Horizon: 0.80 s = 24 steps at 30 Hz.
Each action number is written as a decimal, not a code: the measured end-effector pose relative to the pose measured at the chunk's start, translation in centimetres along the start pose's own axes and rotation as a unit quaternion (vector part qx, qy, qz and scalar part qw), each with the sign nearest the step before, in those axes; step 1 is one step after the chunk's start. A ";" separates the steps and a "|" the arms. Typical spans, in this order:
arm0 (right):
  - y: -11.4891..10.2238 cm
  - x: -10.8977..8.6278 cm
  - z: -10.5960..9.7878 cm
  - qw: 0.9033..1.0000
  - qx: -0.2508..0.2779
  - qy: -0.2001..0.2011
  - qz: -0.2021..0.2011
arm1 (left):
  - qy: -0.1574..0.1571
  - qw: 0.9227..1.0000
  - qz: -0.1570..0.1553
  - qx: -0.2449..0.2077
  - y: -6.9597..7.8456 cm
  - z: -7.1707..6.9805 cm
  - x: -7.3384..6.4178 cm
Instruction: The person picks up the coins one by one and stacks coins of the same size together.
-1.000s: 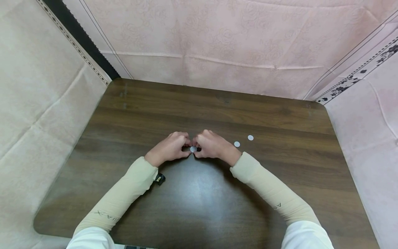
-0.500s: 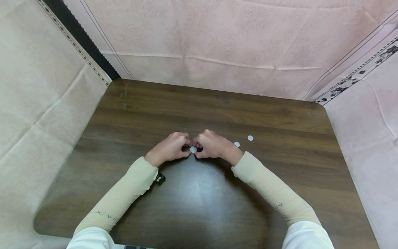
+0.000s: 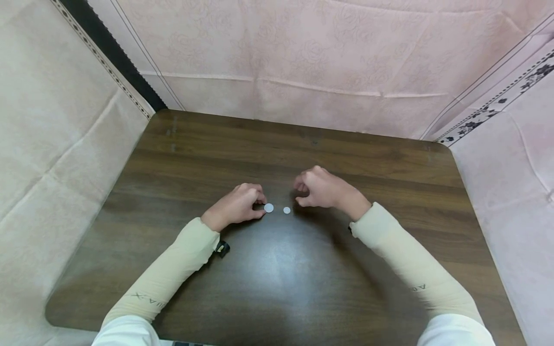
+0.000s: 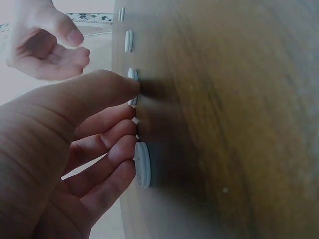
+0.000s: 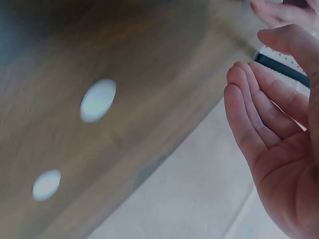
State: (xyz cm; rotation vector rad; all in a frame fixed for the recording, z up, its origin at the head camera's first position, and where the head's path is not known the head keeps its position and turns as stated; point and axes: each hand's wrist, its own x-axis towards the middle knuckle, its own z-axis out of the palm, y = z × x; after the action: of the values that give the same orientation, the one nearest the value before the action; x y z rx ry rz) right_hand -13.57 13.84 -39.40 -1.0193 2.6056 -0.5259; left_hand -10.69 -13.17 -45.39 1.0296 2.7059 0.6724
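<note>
A larger white disc (image 3: 269,208) lies flat on the table at my left hand's fingertips. My left hand (image 3: 237,204) rests beside it, fingers bent and thumb apart from them; in the left wrist view the fingers touch or nearly touch that disc (image 4: 143,165). A smaller white disc (image 3: 287,210) lies just to the right; there my left thumb partly covers it. My right hand (image 3: 322,188) hovers above the table, loosely curled, holding nothing visible. Two more white discs show in the right wrist view, a nearer one (image 5: 98,100) and another (image 5: 46,185); the right arm hides them from the head view.
The brown wooden table (image 3: 259,288) has rounded corners. Pale cloth curtains (image 3: 303,62) surround its back and sides. A small black device (image 3: 222,249) sits at the left sleeve cuff.
My right hand has left the larger disc and moved up and to the right. The smaller disc, formerly hidden by it, now shows. My left hand has stayed in place.
</note>
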 end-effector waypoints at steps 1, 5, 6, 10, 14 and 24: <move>0.2 -0.3 -0.3 1.000 -0.001 -0.003 0.004 | -0.002 1.000 -0.002 -0.001 0.0 0.0 0.0; 1.3 -1.4 -1.2 1.000 -0.011 -0.010 0.014 | -0.008 1.000 -0.010 -0.003 0.1 -0.1 -0.1; 1.6 -1.7 -1.3 1.000 -0.013 -0.011 0.017 | -0.009 1.000 -0.012 -0.003 0.1 -0.1 -0.1; 2.8 -2.6 -1.5 0.999 -0.018 -0.017 0.032 | -0.010 1.000 -0.014 -0.003 0.3 -0.1 -0.1; 4.0 -3.3 -1.3 0.998 -0.027 -0.024 0.044 | -0.012 1.000 -0.014 -0.005 0.4 -0.2 0.0; 6.0 -4.4 0.0 0.997 -0.038 -0.036 0.064 | -0.007 1.000 -0.005 0.000 0.2 -0.1 0.0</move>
State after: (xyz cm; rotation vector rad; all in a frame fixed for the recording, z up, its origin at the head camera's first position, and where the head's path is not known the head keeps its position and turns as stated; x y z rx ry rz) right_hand -14.03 21.01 -41.43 -0.8685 2.6228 -0.3545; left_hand -10.66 -13.10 -45.19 1.0161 2.6983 0.6605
